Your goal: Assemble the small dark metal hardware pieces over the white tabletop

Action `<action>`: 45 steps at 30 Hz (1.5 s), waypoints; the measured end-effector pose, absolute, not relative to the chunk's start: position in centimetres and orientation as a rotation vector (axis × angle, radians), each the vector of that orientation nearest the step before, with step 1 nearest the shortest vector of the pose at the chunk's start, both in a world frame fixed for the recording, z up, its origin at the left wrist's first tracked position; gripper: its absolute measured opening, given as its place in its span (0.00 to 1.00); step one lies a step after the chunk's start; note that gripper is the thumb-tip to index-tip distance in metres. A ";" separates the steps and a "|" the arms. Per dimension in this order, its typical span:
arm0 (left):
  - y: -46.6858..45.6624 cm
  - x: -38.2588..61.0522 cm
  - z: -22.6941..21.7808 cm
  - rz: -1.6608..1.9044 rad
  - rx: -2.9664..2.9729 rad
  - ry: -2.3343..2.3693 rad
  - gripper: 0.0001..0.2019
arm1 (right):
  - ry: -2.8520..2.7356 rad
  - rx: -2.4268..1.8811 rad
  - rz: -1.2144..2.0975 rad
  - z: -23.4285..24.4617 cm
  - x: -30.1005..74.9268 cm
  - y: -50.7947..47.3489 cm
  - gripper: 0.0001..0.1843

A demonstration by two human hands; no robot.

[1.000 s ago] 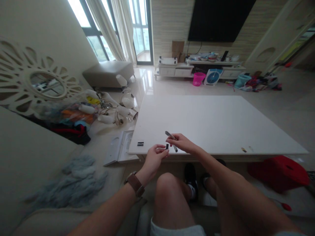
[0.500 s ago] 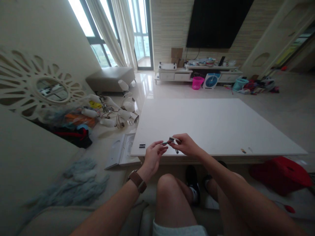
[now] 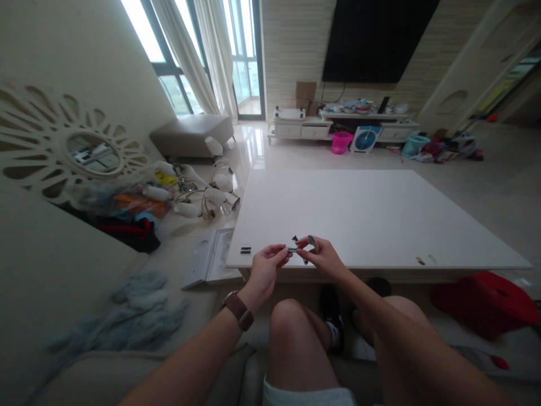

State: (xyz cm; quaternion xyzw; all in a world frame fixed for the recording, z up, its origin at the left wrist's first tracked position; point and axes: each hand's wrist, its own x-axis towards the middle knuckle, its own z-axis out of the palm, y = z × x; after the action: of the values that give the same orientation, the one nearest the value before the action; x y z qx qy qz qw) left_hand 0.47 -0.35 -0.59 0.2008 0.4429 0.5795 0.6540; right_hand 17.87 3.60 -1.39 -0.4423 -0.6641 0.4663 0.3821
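My left hand point(image 3: 265, 267) and my right hand point(image 3: 322, 257) meet over the near edge of the white table point(image 3: 380, 214). The left fingers pinch a small part point(image 3: 291, 248) with a greenish tip. My right fingers are closed on a thin grey tool point(image 3: 313, 243), and its tip touches the small part. A tiny dark piece point(image 3: 295, 238) lies on the table just beyond the hands. A small black part point(image 3: 245, 248) rests near the table's left front corner. A brown watch is on my left wrist.
A chandelier with white glass shades point(image 3: 203, 194) lies on the floor at the left, beside an open white box point(image 3: 207, 260). A red stool point(image 3: 486, 301) stands at the right under the table's edge. My bare knees are below the hands.
The hands have stayed together at the table's edge. The right hand has turned the grey tool more upright, and the part in the left hand now shows a greenish tip.
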 end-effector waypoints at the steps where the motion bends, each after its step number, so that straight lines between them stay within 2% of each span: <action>1: -0.4 0.5 -0.6 1.308 0.466 1.013 0.12 | -1.674 -1.118 1.216 -1.7 17.8 3.7 0.18; 21: -1.1 1.0 -0.7 1.089 0.623 1.057 0.16 | -1.472 -1.080 1.450 -1.3 17.1 4.3 0.16; 27: -0.9 0.9 -0.9 1.183 0.589 1.095 0.13 | -1.500 -1.103 1.364 -1.8 17.1 4.7 0.16; 31: -0.7 0.8 -1.0 1.266 0.536 1.125 0.11 | -1.533 -1.120 1.419 -2.2 17.0 4.8 0.21; 34: -0.7 0.7 -0.9 1.300 0.504 1.145 0.11 | -1.640 -1.121 1.334 -1.9 17.0 4.5 0.25; 40: -0.7 0.6 -1.0 1.325 0.498 1.130 0.11 | -1.923 -1.164 1.072 -1.5 17.1 3.9 0.24; 45: -0.5 0.5 -1.4 1.336 0.464 1.147 0.10 | -2.043 -1.161 0.993 -1.9 17.0 3.9 0.24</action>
State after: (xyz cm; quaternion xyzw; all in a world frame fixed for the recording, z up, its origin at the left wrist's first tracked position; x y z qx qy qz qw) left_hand 0.49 -0.51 -1.38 0.2014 0.4973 0.5795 0.6134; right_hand 17.02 3.94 -1.89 -0.4353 -0.7662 0.3724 0.2910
